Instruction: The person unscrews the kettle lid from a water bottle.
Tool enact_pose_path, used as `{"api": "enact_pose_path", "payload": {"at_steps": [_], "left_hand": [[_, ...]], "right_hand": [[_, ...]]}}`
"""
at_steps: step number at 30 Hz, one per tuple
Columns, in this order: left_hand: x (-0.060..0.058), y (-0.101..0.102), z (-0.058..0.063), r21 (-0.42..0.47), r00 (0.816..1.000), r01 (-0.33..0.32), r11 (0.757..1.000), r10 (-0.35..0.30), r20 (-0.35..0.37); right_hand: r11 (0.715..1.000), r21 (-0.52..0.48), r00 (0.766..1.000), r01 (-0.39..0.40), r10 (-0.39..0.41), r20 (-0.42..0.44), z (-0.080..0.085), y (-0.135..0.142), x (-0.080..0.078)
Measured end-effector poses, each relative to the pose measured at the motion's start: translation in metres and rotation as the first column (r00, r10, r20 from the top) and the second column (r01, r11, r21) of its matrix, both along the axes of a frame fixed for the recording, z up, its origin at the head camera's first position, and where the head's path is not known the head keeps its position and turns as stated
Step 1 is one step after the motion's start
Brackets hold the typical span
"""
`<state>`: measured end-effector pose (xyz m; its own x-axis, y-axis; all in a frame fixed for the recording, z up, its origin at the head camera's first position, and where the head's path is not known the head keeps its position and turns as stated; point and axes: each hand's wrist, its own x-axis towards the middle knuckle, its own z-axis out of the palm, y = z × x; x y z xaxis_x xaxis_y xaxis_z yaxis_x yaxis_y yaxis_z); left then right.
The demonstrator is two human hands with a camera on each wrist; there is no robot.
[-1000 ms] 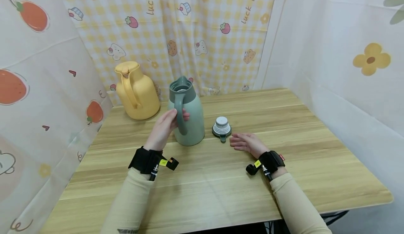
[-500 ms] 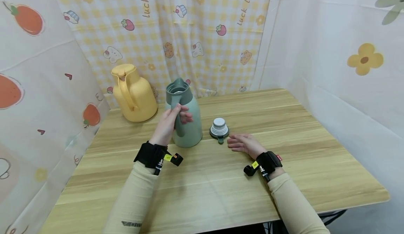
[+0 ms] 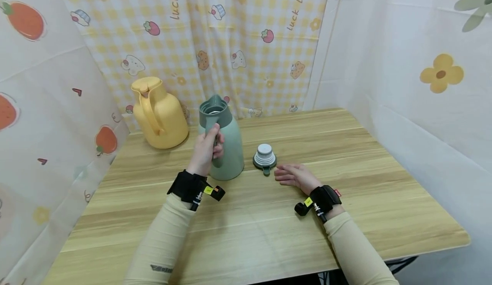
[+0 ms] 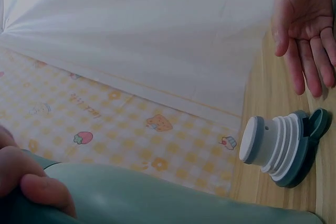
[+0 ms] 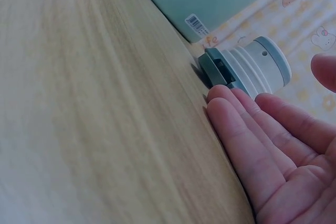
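Observation:
A light green thermos jug (image 3: 229,148) stands upright on the table, its dark green neck uncovered. My left hand (image 3: 205,150) grips the jug's handle, fingers curled round it; in the left wrist view the curled fingers (image 4: 47,190) show beside the green body. To the right of the jug lies its stopper (image 3: 265,156), white threaded part up, dark green rim and tab on the table. My right hand (image 3: 297,177) rests on its edge just right of the stopper, fingers straight and holding nothing. In the right wrist view the fingertips overlap the stopper (image 5: 252,66); contact is unclear.
A yellow jug (image 3: 165,120) with a handle stands at the back left of the wooden table (image 3: 246,233). Behind it hangs a checked curtain (image 3: 253,80), and white printed cloth (image 3: 403,118) closes off the right side. Dark cables (image 3: 401,264) show below the front edge.
My left hand has moved up the handle and its fingers have curled round it. The jug stays in place. The right hand stays beside the stopper; the head view has shifted slightly.

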<state>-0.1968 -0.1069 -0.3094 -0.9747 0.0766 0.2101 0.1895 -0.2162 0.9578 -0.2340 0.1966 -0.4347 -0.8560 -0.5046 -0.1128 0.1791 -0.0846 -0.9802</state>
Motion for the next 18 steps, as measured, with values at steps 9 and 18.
{"api": "enact_pose_path", "payload": {"at_steps": [9,18], "left_hand": [[0.003,0.008,-0.008,0.047,0.993,-0.089,0.995,0.093,-0.073],[-0.006,0.009,-0.006,0.047,0.988,-0.112,0.993,0.116,-0.097]], "right_hand": [[1.0,0.018,1.0,0.011,-0.011,0.01,-0.004,0.001,0.003],[1.0,0.025,1.0,0.011,-0.011,-0.001,0.001,-0.002,-0.003]]}}
